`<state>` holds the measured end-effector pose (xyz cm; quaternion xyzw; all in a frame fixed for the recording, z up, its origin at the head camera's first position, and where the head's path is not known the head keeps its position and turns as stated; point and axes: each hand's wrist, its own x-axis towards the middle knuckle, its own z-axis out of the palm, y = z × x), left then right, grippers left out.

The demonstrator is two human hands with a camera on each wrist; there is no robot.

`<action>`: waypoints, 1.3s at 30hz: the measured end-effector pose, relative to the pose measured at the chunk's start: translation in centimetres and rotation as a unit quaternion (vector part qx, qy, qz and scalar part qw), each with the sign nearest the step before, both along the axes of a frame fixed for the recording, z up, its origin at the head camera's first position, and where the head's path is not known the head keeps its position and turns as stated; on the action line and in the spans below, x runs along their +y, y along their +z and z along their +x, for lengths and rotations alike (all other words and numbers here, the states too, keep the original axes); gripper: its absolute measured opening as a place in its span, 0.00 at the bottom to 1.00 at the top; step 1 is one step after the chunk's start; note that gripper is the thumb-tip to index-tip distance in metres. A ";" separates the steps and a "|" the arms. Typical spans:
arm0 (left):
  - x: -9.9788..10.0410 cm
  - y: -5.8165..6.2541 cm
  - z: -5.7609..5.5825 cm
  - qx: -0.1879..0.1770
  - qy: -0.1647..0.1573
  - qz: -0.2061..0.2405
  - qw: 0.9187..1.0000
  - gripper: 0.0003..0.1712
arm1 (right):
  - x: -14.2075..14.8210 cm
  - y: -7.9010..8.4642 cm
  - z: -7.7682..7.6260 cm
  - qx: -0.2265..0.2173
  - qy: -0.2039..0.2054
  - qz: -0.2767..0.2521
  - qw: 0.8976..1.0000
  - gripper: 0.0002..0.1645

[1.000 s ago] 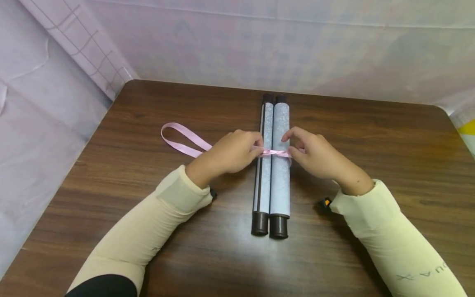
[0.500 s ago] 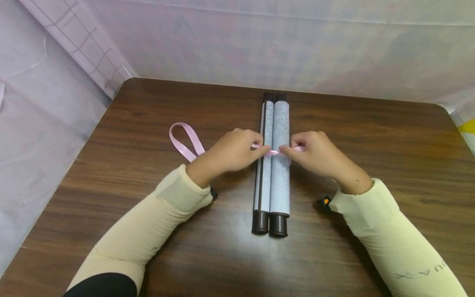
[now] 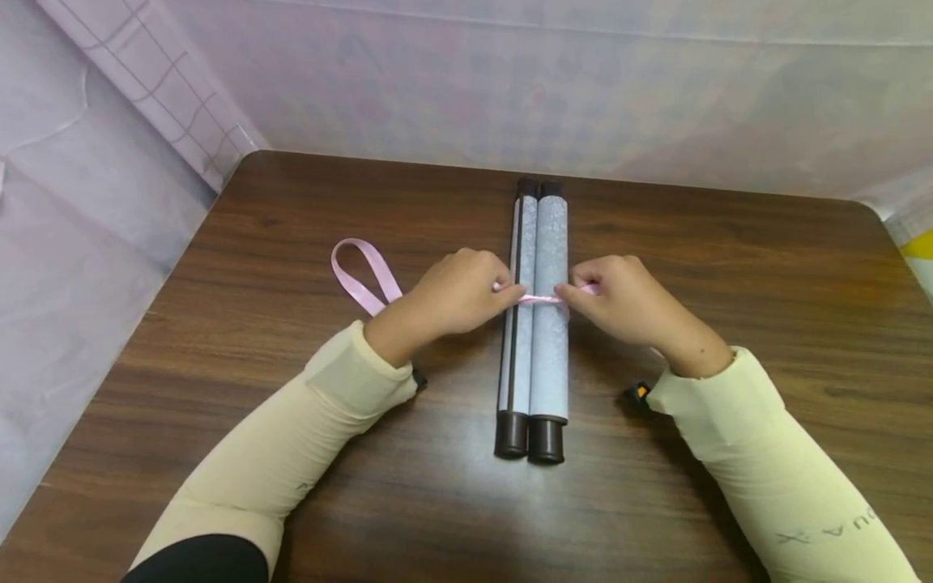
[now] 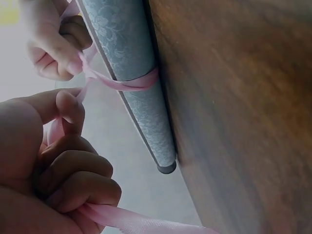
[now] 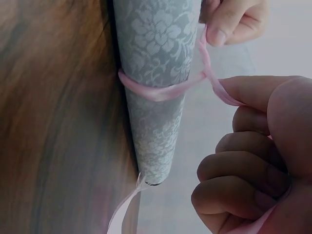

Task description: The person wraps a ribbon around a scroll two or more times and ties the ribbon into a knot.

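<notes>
A rolled scroll (image 3: 550, 364) lies lengthwise on the table as two side-by-side rolls, blue-grey with a floral pattern and dark brown end caps. Around its middle runs a pink ribbon (image 3: 541, 300), crossed on top. My left hand (image 3: 455, 295) pinches one ribbon end between thumb and forefinger, its other fingers curled over the trailing length. From the other side, my right hand (image 3: 619, 298) pinches the opposite end. Up close in the right wrist view, the ribbon (image 5: 156, 92) hugs the floral roll, and the crossing sits between both hands' fingertips.
The ribbon's loose loop (image 3: 375, 267) rests on the brown wooden table (image 3: 437, 502) left of the scroll. A pale patterned cloth (image 3: 539, 97) hangs behind the table's far edge. A small black device (image 3: 638, 397) sits at my right wrist.
My right hand, loosely open over the ribbon a second ago, now pinches its end. My hands moved slightly apart over the last half second, and the ribbon's loose loop shifted right.
</notes>
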<state>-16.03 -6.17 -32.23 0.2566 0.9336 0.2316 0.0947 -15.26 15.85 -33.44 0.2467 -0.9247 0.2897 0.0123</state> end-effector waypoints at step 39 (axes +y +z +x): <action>-0.5 -0.1 -0.2 0.004 -0.001 -0.081 0.997 0.27 | 0.8 -0.6 -0.8 -0.089 -0.022 0.047 0.995 0.29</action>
